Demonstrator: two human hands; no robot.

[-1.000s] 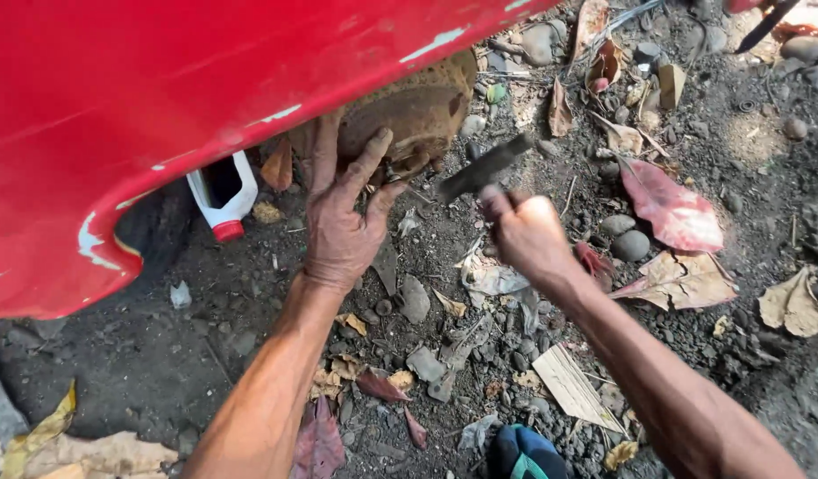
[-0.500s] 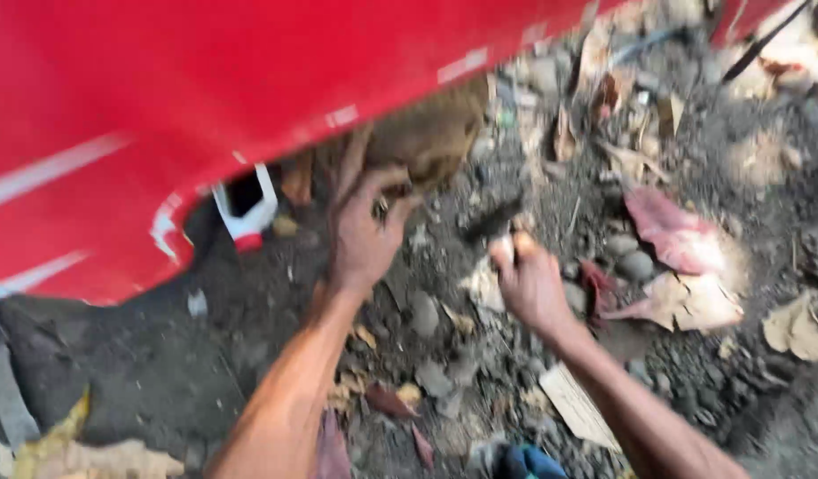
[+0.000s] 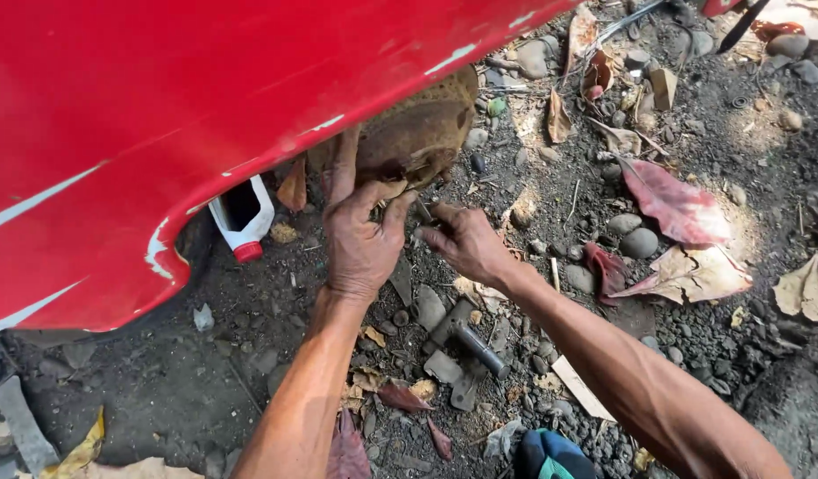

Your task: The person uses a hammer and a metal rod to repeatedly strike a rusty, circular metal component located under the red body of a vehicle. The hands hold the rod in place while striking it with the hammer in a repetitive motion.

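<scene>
Left hand point(image 3: 363, 239) spread on rusty brake drum point(image 3: 418, 133); right hand point(image 3: 467, 244), at four o'clock, pinching small dark tool. Could slip, skinning knuckles on rust.

Both bare forearms reach up from the bottom edge and converge near the middle, the left arm rising almost straight, the right coming in on a slant from the lower right corner. The left hand point(image 3: 363, 244) lies back-up with fingers spread and stretched forward (forefinger longest, thumb splayed toward the other hand). The right hand point(image 3: 467, 244) sits just beside it, knuckles up, fingers curled in a loose fist
</scene>
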